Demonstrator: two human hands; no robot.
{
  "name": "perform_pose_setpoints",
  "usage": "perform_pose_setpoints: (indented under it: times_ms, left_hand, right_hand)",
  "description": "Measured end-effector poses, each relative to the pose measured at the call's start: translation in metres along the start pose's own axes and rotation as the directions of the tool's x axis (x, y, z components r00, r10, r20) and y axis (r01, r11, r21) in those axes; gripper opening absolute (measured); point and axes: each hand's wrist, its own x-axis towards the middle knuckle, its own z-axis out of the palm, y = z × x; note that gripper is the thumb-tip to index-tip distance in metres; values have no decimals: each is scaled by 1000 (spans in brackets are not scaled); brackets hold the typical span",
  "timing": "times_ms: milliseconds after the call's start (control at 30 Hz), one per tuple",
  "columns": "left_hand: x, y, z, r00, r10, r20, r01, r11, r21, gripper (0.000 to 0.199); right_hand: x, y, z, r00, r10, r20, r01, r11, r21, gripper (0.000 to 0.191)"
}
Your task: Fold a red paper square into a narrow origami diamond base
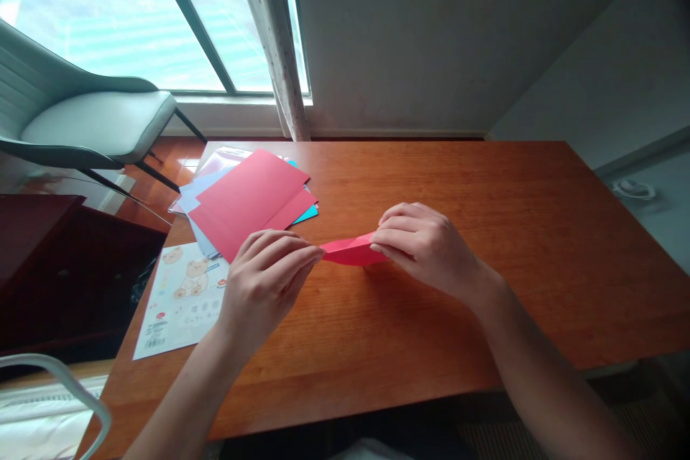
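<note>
A folded piece of red paper [348,251] is stretched between my two hands, just above the wooden table [420,345]. My left hand [274,277] pinches its left end between thumb and fingers. At the other end, my right hand [417,241] grips the paper with fingers closed. The paper's ends are hidden behind my fingertips. Behind my left hand lies a stack of coloured sheets, with red paper [253,194] on top and blue paper [306,214] showing at its edge.
A white sheet with bear drawings [188,295] lies at the table's left side. Beyond the table's left edge stand a pale chair [97,122] and a dark cabinet [65,280]. A curtain [274,36] hangs by the window.
</note>
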Motion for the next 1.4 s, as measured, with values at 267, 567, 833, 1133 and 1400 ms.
perform_pose_setpoints:
  times_ms: [267, 567, 833, 1133, 1400]
  left_hand:
    - [0, -5, -8, 999, -38, -10, 38, 999, 22, 15]
    - [4, 1, -8, 998, -62, -16, 63, 997, 40, 15]
    - [3, 8, -2, 981, -156, -116, 148, 986, -72, 20]
    - [0, 17, 19, 834, -538, -118, 443, 782, -438, 27]
    - [-4, 21, 34, 607, -749, 265, 621, 240, -746, 55]
  right_hand:
    - [-17, 22, -14, 997, 44, -70, -42, 998, 42, 18]
    - [-25, 37, -17, 950, 209, -234, -188, 976, 109, 13]
    - [-38, 23, 15, 779, 618, 105, -407, 371, 835, 61]
    - [-24, 0, 44, 596, 803, -3, -189, 144, 971, 35]
    - [-27, -7, 53, 579, 814, 43, -242, 121, 963, 42]
